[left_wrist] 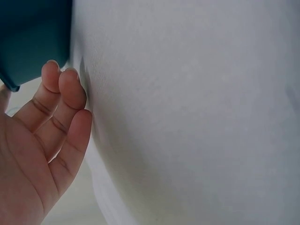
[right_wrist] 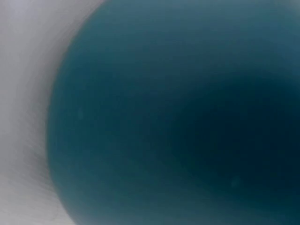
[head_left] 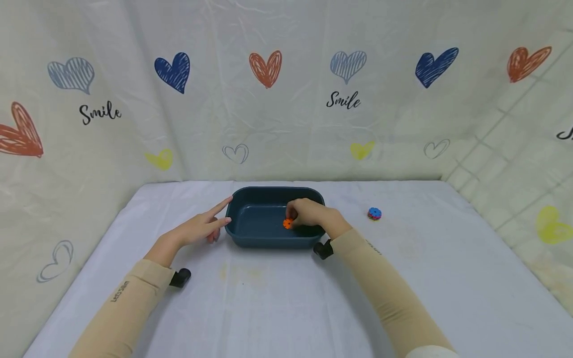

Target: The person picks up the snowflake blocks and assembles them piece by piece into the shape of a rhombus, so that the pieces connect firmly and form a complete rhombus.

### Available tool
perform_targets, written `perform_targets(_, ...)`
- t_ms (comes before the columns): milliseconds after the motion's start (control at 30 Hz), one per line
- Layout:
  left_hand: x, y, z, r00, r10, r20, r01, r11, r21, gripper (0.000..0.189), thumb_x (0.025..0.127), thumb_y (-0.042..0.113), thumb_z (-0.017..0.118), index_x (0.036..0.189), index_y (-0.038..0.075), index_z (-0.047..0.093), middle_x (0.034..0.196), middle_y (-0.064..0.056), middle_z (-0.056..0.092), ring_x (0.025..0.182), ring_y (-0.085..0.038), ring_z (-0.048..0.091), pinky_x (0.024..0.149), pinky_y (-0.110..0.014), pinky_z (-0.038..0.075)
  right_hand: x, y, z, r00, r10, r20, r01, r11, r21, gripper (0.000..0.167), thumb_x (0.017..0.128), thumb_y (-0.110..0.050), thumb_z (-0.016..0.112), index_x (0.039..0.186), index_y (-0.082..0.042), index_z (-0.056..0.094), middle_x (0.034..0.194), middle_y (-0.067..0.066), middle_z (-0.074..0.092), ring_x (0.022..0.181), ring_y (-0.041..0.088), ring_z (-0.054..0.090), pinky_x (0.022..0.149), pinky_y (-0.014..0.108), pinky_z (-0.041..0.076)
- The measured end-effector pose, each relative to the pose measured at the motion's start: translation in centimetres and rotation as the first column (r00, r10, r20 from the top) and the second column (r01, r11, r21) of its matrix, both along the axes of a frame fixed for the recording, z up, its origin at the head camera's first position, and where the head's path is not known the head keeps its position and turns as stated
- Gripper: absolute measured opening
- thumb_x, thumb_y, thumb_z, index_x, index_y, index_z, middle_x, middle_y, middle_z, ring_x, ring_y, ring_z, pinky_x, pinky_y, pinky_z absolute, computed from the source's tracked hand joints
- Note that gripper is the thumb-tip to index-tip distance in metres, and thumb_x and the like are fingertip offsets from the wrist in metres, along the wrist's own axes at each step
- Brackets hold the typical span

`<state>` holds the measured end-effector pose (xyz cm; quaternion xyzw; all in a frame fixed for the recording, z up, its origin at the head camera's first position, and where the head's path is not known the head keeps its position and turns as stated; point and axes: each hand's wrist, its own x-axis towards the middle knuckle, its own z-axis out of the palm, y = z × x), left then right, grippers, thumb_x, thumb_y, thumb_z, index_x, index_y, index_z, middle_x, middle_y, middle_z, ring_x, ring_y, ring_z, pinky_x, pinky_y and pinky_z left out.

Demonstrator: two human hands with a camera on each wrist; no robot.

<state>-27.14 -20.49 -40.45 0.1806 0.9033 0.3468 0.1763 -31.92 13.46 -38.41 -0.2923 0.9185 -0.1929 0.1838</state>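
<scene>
A dark teal rectangular tub (head_left: 257,242) stands on the white-covered table in the head view. Inside it, toward the right, my right hand (head_left: 309,211) pinches a small orange flower-shaped piece (head_left: 287,223) low over the tub's floor. At the tub's left end, my left hand (head_left: 197,229) has its index finger and thumb stretched out to the rim. Its other fingers (left_wrist: 70,93) are loosely bent beside the tub's outer wall (left_wrist: 40,56) in the left wrist view. The tub's wall (right_wrist: 117,117) fills most of the right wrist view, hiding the right hand there.
Right of the tub lies a small stack of flower-shaped pieces (head_left: 374,214), blue on top with other colours beneath. The white tablecloth (head_left: 268,308) reaches back to a hanging sheet (head_left: 295,129) printed with hearts. A black wrist camera (head_left: 181,278) sits under the left sleeve.
</scene>
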Motion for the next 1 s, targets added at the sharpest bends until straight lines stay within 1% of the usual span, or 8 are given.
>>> perform_targets(133, 0.04, 0.01, 0.05, 1.000, 0.000, 0.004, 0.000, 1.000, 0.005, 0.073, 0.107, 0.052, 0.047, 0.166, 0.034, 0.008, 0.079, -0.008, 0.058, 0.070, -0.023, 0.058, 0.079, -0.040, 0.040, 0.07, -0.04, 0.04, 1.000, -0.016, 0.023, 0.017, 0.999, -0.041, 0.025, 0.091, -0.008, 0.080, 0.102, -0.007, 0.058, 0.096, 0.005, 0.062, 0.088, 0.019, 0.057, 0.081, 0.033, 0.049)
perform_targets(267, 0.02, 0.03, 0.07, 1.000, -0.001, 0.005, 0.001, 1.000, 0.006, 0.073, 0.107, 0.052, 0.047, 0.166, 0.034, 0.008, 0.078, -0.008, 0.058, 0.070, -0.023, 0.058, 0.079, -0.040, 0.040, 0.20, -0.09, -0.02, 0.999, -0.036, 0.041, 0.038, 0.997, -0.062, 0.025, 0.092, -0.007, 0.077, 0.105, -0.008, 0.056, 0.097, 0.006, 0.061, 0.088, 0.020, 0.056, 0.081, 0.033, 0.048)
perform_targets(400, 0.02, 0.01, 0.07, 1.000, -0.002, 0.002, 0.002, 1.000, 0.004, 0.073, 0.107, 0.052, 0.047, 0.166, 0.034, 0.007, 0.078, -0.008, 0.058, 0.070, -0.023, 0.058, 0.080, -0.041, 0.040, 0.21, -0.20, -0.14, 0.997, -0.055, 0.062, 0.058, 0.997, -0.052, 0.025, 0.096, -0.010, 0.074, 0.115, -0.009, 0.058, 0.099, 0.006, 0.063, 0.087, 0.021, 0.057, 0.081, 0.034, 0.048)
perform_targets(533, 0.06, 0.01, 0.13, 1.000, 0.000, 0.004, 0.000, 1.000, 0.003, 0.073, 0.107, 0.052, 0.047, 0.166, 0.034, 0.007, 0.078, -0.007, 0.058, 0.070, -0.023, 0.058, 0.080, -0.041, 0.039, 0.17, -0.33, -0.17, 0.995, -0.060, 0.079, 0.064, 0.997, -0.043, 0.029, 0.098, -0.013, 0.071, 0.125, -0.011, 0.061, 0.101, 0.006, 0.064, 0.089, 0.020, 0.059, 0.083, 0.036, 0.049)
perform_targets(633, 0.05, 0.06, 0.18, 1.000, 0.001, 0.004, -0.001, 1.000, 0.003, 0.073, 0.107, 0.052, 0.047, 0.166, 0.034, 0.008, 0.078, -0.007, 0.058, 0.070, -0.023, 0.058, 0.080, -0.040, 0.040, 0.14, -0.30, -0.11, 0.996, -0.056, 0.075, 0.059, 0.997, -0.042, 0.028, 0.099, -0.012, 0.070, 0.126, -0.010, 0.064, 0.103, 0.005, 0.065, 0.091, 0.020, 0.060, 0.085, 0.036, 0.050)
perform_targets(867, 0.11, 0.07, 0.19, 1.000, 0.002, 0.004, -0.002, 1.000, -0.001, 0.073, 0.107, 0.052, 0.047, 0.166, 0.034, 0.007, 0.078, -0.007, 0.058, 0.070, -0.022, 0.058, 0.081, -0.040, 0.039, 0.00, -0.29, 0.06, 0.998, -0.040, 0.055, 0.041, 0.999, -0.023, 0.034, 0.092, -0.013, 0.079, 0.123, -0.009, 0.068, 0.108, 0.005, 0.065, 0.096, 0.021, 0.058, 0.089, 0.036, 0.049)
perform_targets(1000, 0.11, 0.09, 0.18, 1.000, 0.005, 0.006, -0.005, 1.000, 0.001, 0.073, 0.107, 0.053, 0.047, 0.166, 0.034, 0.008, 0.078, -0.007, 0.058, 0.070, -0.022, 0.058, 0.081, -0.041, 0.039, -0.03, -0.24, 0.11, 0.997, -0.049, 0.058, 0.050, 0.999, -0.017, 0.035, 0.090, -0.010, 0.080, 0.123, -0.009, 0.070, 0.110, 0.006, 0.065, 0.099, 0.022, 0.059, 0.091, 0.036, 0.050)
